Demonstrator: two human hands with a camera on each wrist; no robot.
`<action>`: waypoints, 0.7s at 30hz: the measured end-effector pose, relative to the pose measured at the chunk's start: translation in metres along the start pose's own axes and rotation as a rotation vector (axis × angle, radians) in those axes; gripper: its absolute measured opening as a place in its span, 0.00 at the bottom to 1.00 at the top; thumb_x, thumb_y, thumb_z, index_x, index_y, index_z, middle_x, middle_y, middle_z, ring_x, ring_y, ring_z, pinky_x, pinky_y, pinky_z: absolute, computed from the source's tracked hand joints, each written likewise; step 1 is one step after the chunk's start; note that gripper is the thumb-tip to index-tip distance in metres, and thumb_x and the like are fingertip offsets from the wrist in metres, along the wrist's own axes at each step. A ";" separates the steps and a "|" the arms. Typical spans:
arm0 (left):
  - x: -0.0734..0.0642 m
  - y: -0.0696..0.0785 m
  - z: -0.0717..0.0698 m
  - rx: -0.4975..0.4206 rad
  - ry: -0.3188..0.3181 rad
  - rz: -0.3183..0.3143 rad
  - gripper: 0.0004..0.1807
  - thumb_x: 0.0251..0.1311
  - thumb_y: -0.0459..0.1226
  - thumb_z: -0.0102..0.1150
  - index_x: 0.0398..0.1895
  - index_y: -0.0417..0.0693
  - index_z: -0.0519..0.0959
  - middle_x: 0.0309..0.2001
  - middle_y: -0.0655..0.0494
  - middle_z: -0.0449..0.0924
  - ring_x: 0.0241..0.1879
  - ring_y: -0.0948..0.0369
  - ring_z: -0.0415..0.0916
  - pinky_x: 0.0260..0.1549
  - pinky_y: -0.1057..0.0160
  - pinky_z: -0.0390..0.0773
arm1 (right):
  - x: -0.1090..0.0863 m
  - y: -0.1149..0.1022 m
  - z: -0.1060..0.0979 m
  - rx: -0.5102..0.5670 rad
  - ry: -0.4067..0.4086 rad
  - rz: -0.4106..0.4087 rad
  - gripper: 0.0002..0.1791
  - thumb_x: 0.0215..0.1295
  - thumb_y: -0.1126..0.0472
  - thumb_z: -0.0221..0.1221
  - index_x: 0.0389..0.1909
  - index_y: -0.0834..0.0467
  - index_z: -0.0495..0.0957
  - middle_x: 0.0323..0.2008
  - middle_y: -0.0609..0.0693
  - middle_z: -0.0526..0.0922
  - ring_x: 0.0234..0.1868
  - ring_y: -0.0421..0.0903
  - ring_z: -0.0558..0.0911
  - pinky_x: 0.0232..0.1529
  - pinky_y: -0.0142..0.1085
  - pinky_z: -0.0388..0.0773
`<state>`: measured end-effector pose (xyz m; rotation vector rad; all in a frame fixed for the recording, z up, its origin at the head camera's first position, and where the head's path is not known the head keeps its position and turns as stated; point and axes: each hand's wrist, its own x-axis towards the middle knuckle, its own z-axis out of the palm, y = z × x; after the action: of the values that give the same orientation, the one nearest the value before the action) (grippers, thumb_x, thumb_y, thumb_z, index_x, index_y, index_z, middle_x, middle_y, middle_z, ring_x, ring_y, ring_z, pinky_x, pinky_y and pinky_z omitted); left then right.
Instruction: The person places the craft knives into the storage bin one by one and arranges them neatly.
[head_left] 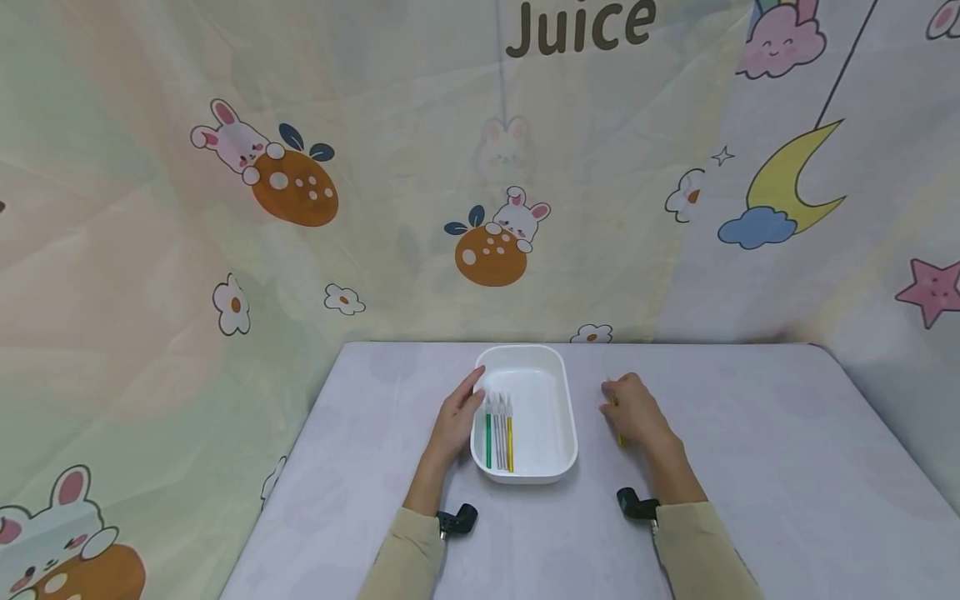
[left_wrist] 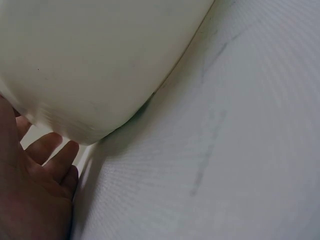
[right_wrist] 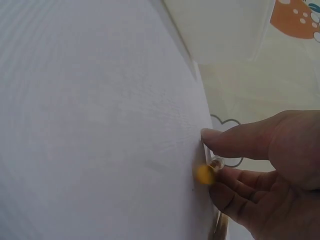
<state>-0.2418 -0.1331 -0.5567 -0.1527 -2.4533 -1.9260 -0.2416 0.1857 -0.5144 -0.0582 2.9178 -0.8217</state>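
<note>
A white rectangular tray (head_left: 551, 429) lies on the table, with several slim pens (head_left: 498, 433) lined up along its left side. Their upper ends are clear or white; one barrel is green and one yellow. My left hand (head_left: 453, 421) rests against the tray's left rim, fingers extended and relaxed. In the left wrist view, those fingertips (left_wrist: 70, 150) touch the tray's outer wall. To the right of the tray, my right hand (head_left: 636, 410) pinches a yellow pen (head_left: 620, 439) low over the table. Its yellow end shows blurred between thumb and fingers in the right wrist view; my hand hides most of its barrel.
A pale cloth covers the table (head_left: 787, 467). Behind it hangs a printed curtain (head_left: 405, 250) with rabbits, a moon and flowers. Dark camera mounts sit on both wrists, just above the table at the front.
</note>
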 end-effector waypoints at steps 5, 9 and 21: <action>0.000 0.000 0.000 -0.002 -0.003 0.008 0.26 0.80 0.48 0.47 0.78 0.69 0.67 0.80 0.65 0.60 0.82 0.58 0.54 0.79 0.46 0.57 | 0.002 0.001 0.001 -0.003 -0.008 0.011 0.25 0.70 0.66 0.63 0.66 0.70 0.76 0.61 0.74 0.72 0.61 0.69 0.77 0.63 0.63 0.77; 0.000 0.000 0.000 0.007 0.000 -0.002 0.26 0.80 0.49 0.47 0.77 0.70 0.68 0.80 0.68 0.61 0.82 0.60 0.54 0.80 0.48 0.57 | 0.003 0.002 0.002 0.013 0.006 0.025 0.25 0.70 0.68 0.63 0.67 0.69 0.75 0.62 0.74 0.72 0.61 0.69 0.77 0.63 0.62 0.78; 0.000 0.002 0.000 0.014 0.006 -0.010 0.25 0.80 0.48 0.47 0.78 0.69 0.67 0.80 0.68 0.61 0.82 0.60 0.54 0.80 0.48 0.57 | 0.001 0.001 0.003 0.037 -0.028 0.008 0.25 0.73 0.72 0.54 0.70 0.69 0.72 0.61 0.71 0.70 0.56 0.63 0.77 0.59 0.60 0.80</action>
<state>-0.2414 -0.1325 -0.5550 -0.1346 -2.4685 -1.9098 -0.2418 0.1848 -0.5170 -0.0540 2.8735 -0.8656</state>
